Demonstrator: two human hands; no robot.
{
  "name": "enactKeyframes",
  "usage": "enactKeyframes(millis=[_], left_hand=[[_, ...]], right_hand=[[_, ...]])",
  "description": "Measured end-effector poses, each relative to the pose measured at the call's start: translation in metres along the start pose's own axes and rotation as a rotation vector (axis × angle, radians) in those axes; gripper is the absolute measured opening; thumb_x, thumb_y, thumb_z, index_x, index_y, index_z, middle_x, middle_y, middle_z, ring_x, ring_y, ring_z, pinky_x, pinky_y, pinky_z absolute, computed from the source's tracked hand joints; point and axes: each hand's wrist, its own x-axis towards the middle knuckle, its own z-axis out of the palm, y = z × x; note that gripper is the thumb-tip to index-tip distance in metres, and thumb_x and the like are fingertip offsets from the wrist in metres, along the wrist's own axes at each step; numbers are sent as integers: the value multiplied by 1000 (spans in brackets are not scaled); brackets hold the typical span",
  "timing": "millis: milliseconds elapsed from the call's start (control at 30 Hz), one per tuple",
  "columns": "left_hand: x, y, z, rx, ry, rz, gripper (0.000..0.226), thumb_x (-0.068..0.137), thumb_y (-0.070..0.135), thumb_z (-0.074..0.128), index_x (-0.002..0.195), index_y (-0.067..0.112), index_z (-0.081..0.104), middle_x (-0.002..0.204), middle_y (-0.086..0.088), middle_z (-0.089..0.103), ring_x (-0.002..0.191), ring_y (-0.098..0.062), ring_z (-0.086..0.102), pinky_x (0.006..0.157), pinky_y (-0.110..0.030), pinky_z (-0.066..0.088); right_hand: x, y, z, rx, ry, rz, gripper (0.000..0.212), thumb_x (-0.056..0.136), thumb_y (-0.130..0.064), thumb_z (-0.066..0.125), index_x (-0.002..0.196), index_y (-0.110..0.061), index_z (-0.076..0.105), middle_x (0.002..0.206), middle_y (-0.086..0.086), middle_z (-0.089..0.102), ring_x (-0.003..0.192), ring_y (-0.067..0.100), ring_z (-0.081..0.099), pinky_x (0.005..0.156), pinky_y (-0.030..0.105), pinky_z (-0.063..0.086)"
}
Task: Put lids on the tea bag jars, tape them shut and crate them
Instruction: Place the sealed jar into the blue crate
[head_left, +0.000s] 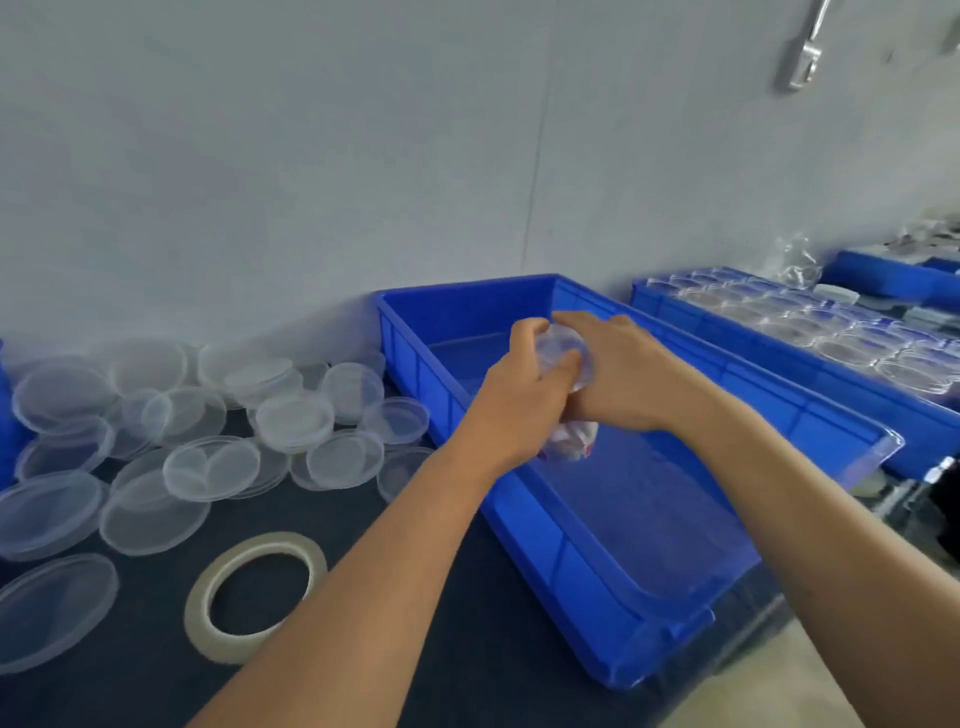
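Note:
Both hands hold one clear tea bag jar (569, 441) above the blue crate (571, 566); red and white bags show through its lower part. My left hand (524, 384) grips the jar's side, fingers curled round it. My right hand (618, 369) lies over the clear lid (563, 345) on top, thumb curled at the lid's edge. The crate holds nothing else that I can see. A roll of clear tape (254, 590) lies flat on the dark table, near my left forearm.
Several loose clear lids (208, 431) are heaped on the table at the left, against the wall. A second blue crate (779, 343) at the right is packed with several lidded jars. More blue crates and clutter sit at the far right. The table edge drops off at lower right.

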Motion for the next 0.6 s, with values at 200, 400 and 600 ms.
enactKeyframes(millis=[200,400,600], left_hand=[[-3,-10,5,639,-41,11,41,107,38,48,141,18,57,125,-8,67,116,-28,62,95,-44,49],[-14,-5,-6,797,-10,9,42,106,36,44,143,21,56,123,-6,68,124,-29,55,110,-57,41],[-51,-25,-41,497,153,45,47,108,45,46,152,28,50,151,8,57,140,-13,48,111,-35,44]], right_hand=[[8,18,45,-10,-171,63,100,49,-63,74,138,-36,38,136,-2,47,108,22,58,93,44,56],[18,8,47,-85,-228,45,92,67,-47,89,139,-36,34,138,0,41,106,24,60,89,43,56],[8,-29,9,-276,-284,-10,108,89,-41,76,167,-40,1,162,-3,23,120,28,60,99,45,54]])
